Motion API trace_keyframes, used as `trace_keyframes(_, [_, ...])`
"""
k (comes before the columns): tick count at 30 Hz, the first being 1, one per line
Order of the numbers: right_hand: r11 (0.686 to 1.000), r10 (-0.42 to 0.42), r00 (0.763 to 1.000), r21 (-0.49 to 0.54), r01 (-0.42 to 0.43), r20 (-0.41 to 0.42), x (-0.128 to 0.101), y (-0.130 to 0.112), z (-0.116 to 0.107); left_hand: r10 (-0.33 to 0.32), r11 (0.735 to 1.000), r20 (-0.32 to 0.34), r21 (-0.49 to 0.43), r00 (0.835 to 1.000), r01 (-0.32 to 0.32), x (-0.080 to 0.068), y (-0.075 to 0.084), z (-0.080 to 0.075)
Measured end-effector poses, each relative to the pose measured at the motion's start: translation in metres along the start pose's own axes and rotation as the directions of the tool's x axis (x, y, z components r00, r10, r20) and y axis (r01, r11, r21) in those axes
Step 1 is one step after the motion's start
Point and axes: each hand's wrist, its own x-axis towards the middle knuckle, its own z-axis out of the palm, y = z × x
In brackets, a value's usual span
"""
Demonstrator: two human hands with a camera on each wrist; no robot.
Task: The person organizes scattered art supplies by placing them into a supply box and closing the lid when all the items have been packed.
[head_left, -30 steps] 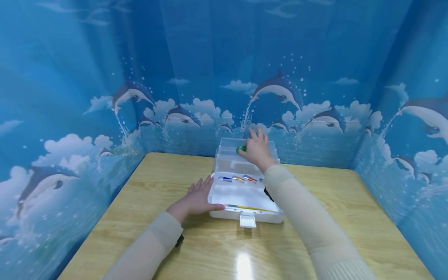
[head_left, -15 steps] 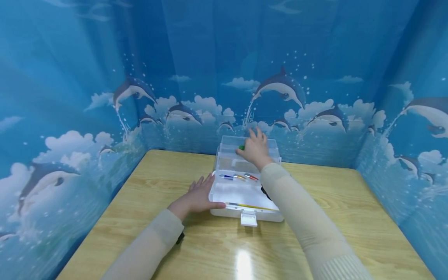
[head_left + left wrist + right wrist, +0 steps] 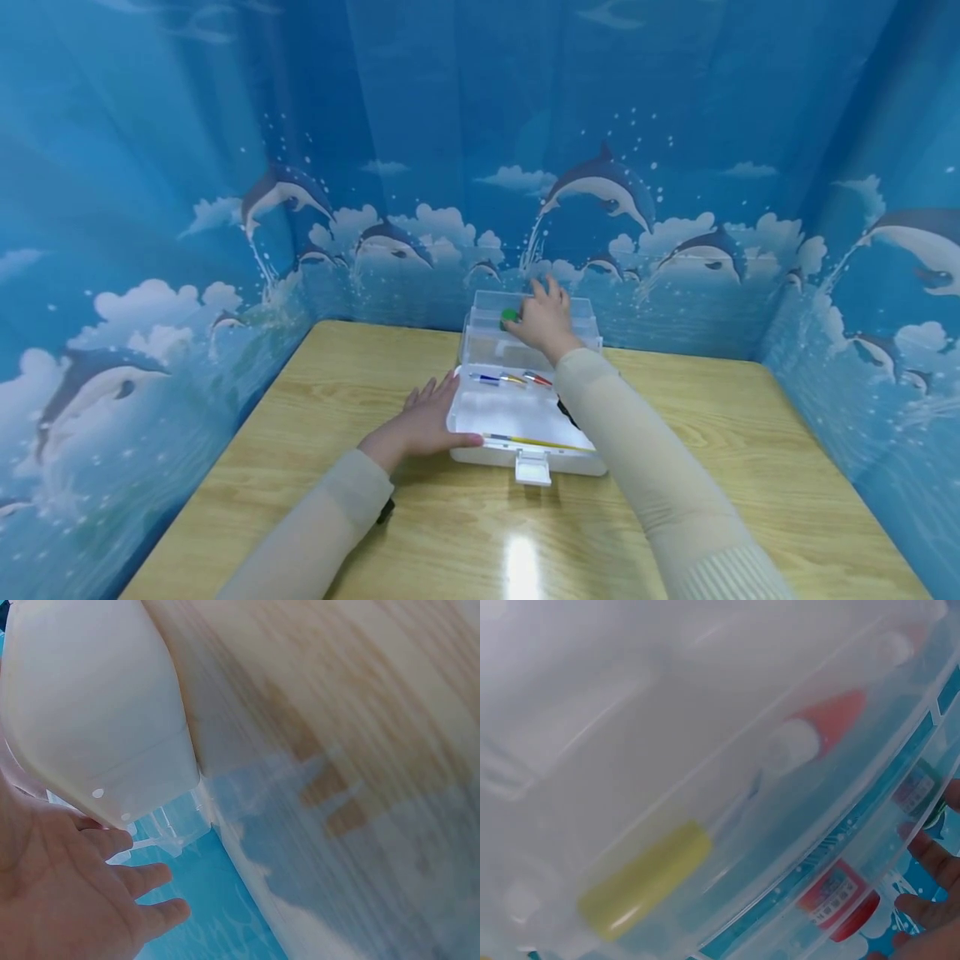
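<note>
A white storage box [image 3: 517, 417] stands with its see-through lid [image 3: 491, 333] tipped back. My left hand [image 3: 420, 421] rests along its left side, thumb over the front corner and fingers straight; in the left wrist view the palm lies beside the box wall [image 3: 97, 697]. At the lid, the thumb and a finger of my right hand [image 3: 546, 321] pinch a small jar with a green cap [image 3: 510, 316]. Through clear plastic in the right wrist view, the green jar [image 3: 919, 787] sits by the fingertips and a red jar [image 3: 838, 900] lies nearby.
Short blue, yellow and red brushes or pens [image 3: 498, 379] lie in the box tray, and a long yellow paintbrush [image 3: 536, 442] along its front edge. An unfolded latch [image 3: 532, 468] hangs in front. A dolphin-print curtain [image 3: 420, 167] surrounds the wooden table [image 3: 330, 367].
The green cap shows more fully beside my right thumb, and the right hand has shifted slightly. My left hand stays on the box.
</note>
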Motion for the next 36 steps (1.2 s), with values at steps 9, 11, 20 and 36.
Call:
trace_keyframes(9, [0.998, -0.02, 0.999, 0.054, 0.023, -0.048, -0.007, 0.009, -0.013, 0.0, 1.0, -0.006, -0.003, 1.0, 0.0, 0.002, 0.002, -0.002])
trace_keyframes(11, [0.998, -0.032, 0.998, 0.054, 0.035, -0.059, -0.009, 0.012, -0.016, 0.004, 1.0, -0.01, -0.004, 1.0, -0.004, 0.002, 0.002, -0.002])
trace_keyframes(20, [0.995, -0.048, 0.994, 0.08, 0.056, -0.096, -0.021, 0.023, -0.031, 0.017, 1.0, -0.018, -0.022, 1.0, -0.018, -0.001, 0.002, -0.004])
trace_keyframes(36, [0.991, -0.033, 0.991, 0.122, 0.049, -0.128, -0.054, 0.044, -0.048, 0.002, 1.0, -0.008, -0.021, 1.0, -0.003, 0.001, 0.001, -0.001])
